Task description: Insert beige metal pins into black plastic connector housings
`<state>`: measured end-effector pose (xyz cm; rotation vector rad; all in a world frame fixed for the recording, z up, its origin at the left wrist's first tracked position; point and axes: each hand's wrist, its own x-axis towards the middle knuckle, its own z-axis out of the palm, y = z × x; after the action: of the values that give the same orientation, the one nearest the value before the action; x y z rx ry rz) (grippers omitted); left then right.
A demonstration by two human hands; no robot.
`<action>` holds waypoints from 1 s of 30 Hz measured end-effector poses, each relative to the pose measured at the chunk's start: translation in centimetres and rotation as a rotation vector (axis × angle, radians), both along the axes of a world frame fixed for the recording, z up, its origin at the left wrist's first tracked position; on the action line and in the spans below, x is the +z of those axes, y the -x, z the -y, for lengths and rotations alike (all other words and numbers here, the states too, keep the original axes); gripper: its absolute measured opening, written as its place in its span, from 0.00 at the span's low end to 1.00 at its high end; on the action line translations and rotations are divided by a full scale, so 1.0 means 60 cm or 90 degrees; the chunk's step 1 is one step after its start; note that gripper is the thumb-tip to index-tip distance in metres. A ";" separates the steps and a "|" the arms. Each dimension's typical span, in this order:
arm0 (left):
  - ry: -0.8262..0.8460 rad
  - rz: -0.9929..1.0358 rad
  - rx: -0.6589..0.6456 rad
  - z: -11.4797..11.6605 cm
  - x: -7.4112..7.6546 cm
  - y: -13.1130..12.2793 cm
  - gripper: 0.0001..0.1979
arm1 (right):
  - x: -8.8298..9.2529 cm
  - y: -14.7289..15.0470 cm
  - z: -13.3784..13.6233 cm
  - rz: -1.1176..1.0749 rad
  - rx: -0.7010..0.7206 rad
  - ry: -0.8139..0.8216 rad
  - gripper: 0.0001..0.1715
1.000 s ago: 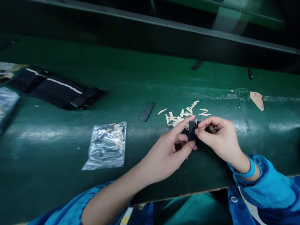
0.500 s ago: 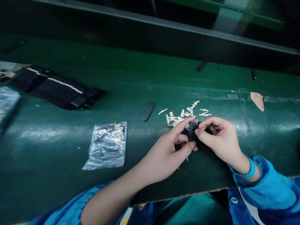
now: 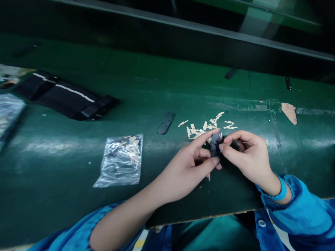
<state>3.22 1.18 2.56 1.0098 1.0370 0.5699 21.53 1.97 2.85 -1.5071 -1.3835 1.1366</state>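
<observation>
My left hand (image 3: 193,169) grips a small black plastic plate (image 3: 215,145) with holes, its index finger along the top end and its thumb at the bottom. Beside the plate's right edge my right hand (image 3: 247,153) is closed in a pinch. A small dark piece shows at those fingertips, too small to name. Just beyond the hands lies a loose pile of thin pale flat strips (image 3: 205,128). A similar black plate (image 3: 166,123) rests on the green table, left of the pile.
A clear plastic bag (image 3: 120,164) of pale and dark pieces lies left of my hands. Farther left is a black fabric item (image 3: 60,94) with white lines. Toward the back right are two dark pieces and a tan scrap (image 3: 289,113). A dark ledge (image 3: 183,26) runs behind.
The view has shifted slightly. The black plate in my left hand has tilted a little and shows a lighter face. My right fingertips have drawn slightly right, away from the plate.
</observation>
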 end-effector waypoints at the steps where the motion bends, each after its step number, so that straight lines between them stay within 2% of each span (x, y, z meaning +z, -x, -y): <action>1: -0.003 -0.003 0.001 0.000 0.000 0.000 0.39 | 0.000 0.000 0.000 0.001 0.001 -0.002 0.03; 25: -0.018 -0.031 -0.010 0.003 0.002 0.000 0.38 | -0.003 -0.003 -0.001 0.043 0.025 -0.035 0.03; 30: -0.028 -0.029 -0.008 0.003 -0.001 0.000 0.38 | 0.001 -0.005 -0.006 0.041 0.029 -0.076 0.03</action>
<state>3.20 1.02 2.51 1.0720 1.0623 0.5640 21.81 2.33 2.90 -1.4448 -1.5088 1.0226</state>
